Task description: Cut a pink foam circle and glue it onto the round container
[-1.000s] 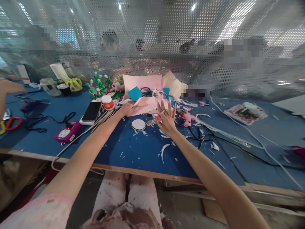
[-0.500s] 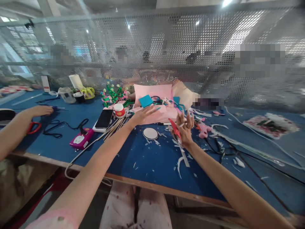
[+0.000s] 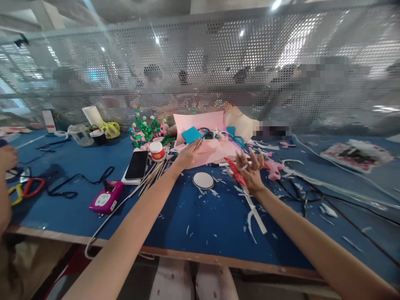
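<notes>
My left hand (image 3: 186, 155) reaches over the pink paper (image 3: 210, 151), its fingers drawn together near the teal square (image 3: 191, 135). What is between its fingertips, if anything, is too small to make out. On the right, my right hand (image 3: 251, 170) has its fingers spread and curled. A slim red tool (image 3: 235, 170) appears to rest in the crook of its thumb, which is mostly hidden. A long pale strip (image 3: 256, 214) runs from there toward me. Between my hands, a white disc with a dark rim (image 3: 203, 180) lies on the blue table (image 3: 190, 216).
To the left are a phone (image 3: 136, 164), a red-and-white tub (image 3: 157, 151), thin sticks (image 3: 153, 178) and a purple power box (image 3: 106, 197). A pink glue gun (image 3: 275, 170) and cables lie right. Another person's hand (image 3: 8, 157) is far left, near scissors (image 3: 33, 186).
My left hand's fingers have gone from spread to drawn together over the pink paper. The view has shifted slightly. The other person's hand has moved left, uncovering more of the scissors.
</notes>
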A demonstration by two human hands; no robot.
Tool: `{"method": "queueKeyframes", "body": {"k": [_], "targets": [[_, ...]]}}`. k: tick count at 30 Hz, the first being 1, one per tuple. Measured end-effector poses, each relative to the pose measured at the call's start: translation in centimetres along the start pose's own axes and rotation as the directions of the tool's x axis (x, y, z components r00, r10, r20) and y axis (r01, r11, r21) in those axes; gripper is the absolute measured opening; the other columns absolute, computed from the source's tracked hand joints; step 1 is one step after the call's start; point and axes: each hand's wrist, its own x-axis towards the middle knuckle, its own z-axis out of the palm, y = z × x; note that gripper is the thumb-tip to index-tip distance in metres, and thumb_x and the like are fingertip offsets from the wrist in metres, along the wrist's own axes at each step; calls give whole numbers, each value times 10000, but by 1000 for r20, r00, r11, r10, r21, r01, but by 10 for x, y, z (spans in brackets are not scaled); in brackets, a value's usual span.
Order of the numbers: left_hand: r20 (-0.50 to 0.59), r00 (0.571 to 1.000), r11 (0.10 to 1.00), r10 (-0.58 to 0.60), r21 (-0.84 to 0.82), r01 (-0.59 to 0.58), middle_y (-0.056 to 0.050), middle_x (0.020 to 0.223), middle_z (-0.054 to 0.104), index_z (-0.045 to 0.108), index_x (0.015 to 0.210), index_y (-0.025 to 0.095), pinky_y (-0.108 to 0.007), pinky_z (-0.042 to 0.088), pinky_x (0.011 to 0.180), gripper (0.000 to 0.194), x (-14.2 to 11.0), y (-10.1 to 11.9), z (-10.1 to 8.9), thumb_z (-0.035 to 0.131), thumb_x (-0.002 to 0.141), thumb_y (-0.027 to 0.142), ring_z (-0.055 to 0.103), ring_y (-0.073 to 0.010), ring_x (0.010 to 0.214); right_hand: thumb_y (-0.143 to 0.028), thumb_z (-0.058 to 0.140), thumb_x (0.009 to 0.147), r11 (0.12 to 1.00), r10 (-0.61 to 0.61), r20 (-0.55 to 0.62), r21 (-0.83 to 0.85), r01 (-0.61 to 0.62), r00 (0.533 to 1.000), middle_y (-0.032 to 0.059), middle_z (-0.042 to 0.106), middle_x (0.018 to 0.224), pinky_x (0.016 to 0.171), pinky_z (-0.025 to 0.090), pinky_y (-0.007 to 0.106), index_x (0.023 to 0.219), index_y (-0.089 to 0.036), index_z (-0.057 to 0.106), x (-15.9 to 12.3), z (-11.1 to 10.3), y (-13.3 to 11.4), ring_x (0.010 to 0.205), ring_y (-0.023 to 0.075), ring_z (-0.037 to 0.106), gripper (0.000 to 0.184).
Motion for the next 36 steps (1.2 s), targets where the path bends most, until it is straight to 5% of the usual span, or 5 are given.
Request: {"method": "queueKeyframes", "body": {"k": [6, 14, 23, 30, 36], "targets": [[-27, 999, 999, 41, 9, -41, -144, 1550, 218, 145, 1483, 122, -451, 242, 1162, 726, 3, 2, -2, 333, 788, 23, 177, -232, 1444, -491, 504, 842, 1000, 2, 138, 5, -3, 990, 87, 625, 1230, 1073, 238, 617, 1222, -282, 596, 5, -7, -8, 1307, 353, 376, 443], [-93, 994, 994, -53, 93, 62, -144, 1540, 258, 207, 1465, 93, -466, 129, 1186, 689, -2, 1, -5, 366, 795, 85, 157, -241, 1449, -467, 446, 877, 995, -88, 146, 61, 80, 985, 84, 594, 1294, 1097, 186, 612, 1306, -271, 530, 4, -10, -11, 1296, 330, 410, 479], [-147, 980, 981, -130, 127, 149, -171, 1506, 322, 184, 1469, 118, -520, 186, 1159, 718, -3, 12, -17, 408, 787, 125, 227, -270, 1428, -424, 408, 884, 995, -32, 66, 96, 26, 997, 114, 562, 1327, 1106, 171, 612, 1337, -236, 511, 2, -9, -15, 1314, 342, 393, 501], [-148, 972, 975, -185, 94, 200, -150, 1525, 290, 140, 1476, 164, -507, 190, 1162, 719, -4, 7, -16, 414, 811, 158, 214, -256, 1433, -361, 369, 880, 995, 9, -55, 104, -4, 998, 131, 444, 1436, 1104, 183, 600, 1482, -206, 270, 6, -16, -17, 1387, 336, 271, 629], [-218, 944, 962, -246, 62, 265, -137, 1563, 189, 51, 1484, 192, -479, 254, 1148, 723, -4, -2, -11, 416, 863, 260, 232, -277, 1425, -279, 365, 853, 981, 35, -113, 194, -13, 993, 125, 573, 1282, 1102, 163, 602, 1273, -207, 502, 17, -20, -9, 1300, 313, 402, 448]]}}
